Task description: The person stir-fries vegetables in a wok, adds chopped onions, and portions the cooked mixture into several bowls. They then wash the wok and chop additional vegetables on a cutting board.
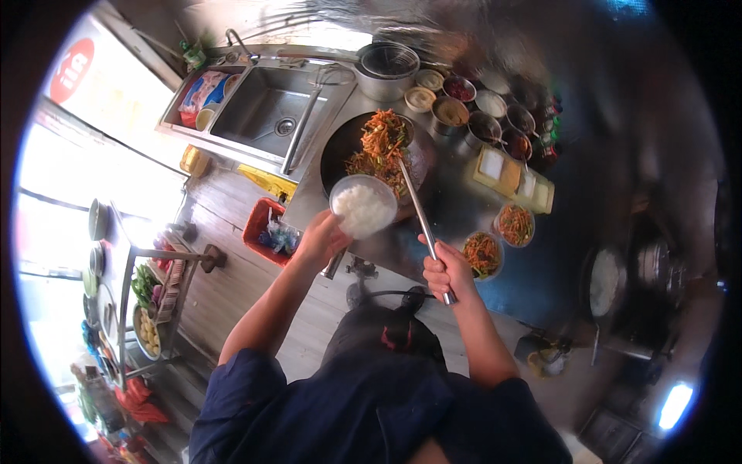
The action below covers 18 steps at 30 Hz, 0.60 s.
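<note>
My left hand [324, 237] holds a round, clear plastic container of white rice [364, 207] over the near left edge of a dark wok [334, 152]. The fingers of my right hand [446, 271] are closed on the metal handle of a ladle [418, 207]. The ladle's bowl is at the wok's far side, heaped with shredded orange and green vegetables [384, 133]. More of this mixture lies in the wok below it. Two round clear containers filled with similar food, one nearer [482, 255] and one farther [515, 225], stand on the counter right of my right hand.
A steel sink [255, 110] is at the upper left. Behind the wok stand a large pot with a strainer [387, 69] and several seasoning bowls [450, 113]. A divided seasoning box [513, 178] sits to the right. A red bin [269, 232] and a metal rack [130, 278] are at left.
</note>
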Each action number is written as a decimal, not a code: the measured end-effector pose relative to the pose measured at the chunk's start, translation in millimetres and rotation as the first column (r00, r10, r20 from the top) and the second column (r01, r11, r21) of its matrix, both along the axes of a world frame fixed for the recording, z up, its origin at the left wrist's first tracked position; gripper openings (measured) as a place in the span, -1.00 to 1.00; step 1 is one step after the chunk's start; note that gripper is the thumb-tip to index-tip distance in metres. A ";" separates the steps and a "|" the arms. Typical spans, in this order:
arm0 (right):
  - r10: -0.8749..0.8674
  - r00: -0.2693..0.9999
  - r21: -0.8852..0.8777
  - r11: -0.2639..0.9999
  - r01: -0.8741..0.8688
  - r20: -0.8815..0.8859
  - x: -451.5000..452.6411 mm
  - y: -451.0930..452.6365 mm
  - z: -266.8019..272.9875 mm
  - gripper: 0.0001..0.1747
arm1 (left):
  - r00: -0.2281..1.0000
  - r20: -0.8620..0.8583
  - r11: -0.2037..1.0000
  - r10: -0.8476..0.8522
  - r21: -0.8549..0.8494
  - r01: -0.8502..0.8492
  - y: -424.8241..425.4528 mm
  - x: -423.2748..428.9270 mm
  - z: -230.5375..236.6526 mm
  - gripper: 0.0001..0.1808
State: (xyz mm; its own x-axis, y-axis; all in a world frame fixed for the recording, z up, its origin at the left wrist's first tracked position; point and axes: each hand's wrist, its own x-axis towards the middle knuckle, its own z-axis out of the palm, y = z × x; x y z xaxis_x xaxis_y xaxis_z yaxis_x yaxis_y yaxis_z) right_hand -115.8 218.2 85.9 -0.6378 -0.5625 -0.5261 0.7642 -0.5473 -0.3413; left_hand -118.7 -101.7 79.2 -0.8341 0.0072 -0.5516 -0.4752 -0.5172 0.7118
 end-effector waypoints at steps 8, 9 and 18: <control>-0.003 0.986 0.122 0.992 0.023 -0.164 45.1 -69.9 38.5 -0.55 | 0.852 -0.025 0.850 0.522 -0.073 -0.522 20.9 -104.8 -40.3 -0.14; -0.001 0.983 0.150 0.988 0.029 -0.182 49.3 -75.8 40.0 -0.55 | 0.838 -0.020 0.834 0.545 -0.084 -0.545 22.8 -111.6 -38.4 -0.09; 0.222 0.900 0.613 0.788 0.061 -0.375 44.2 -74.5 54.7 -0.47 | 0.785 -0.240 0.818 0.571 0.088 -0.568 7.9 -123.8 -30.8 -0.18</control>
State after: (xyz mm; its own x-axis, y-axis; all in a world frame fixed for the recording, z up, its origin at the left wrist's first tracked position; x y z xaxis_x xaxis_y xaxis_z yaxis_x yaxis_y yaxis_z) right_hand -71.6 143.7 140.6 -0.8353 -0.2827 -0.4716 0.5073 -0.0651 -0.8593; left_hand -242.5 -93.9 48.5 -0.7950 -0.5077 -0.3321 0.0967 -0.6464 0.7568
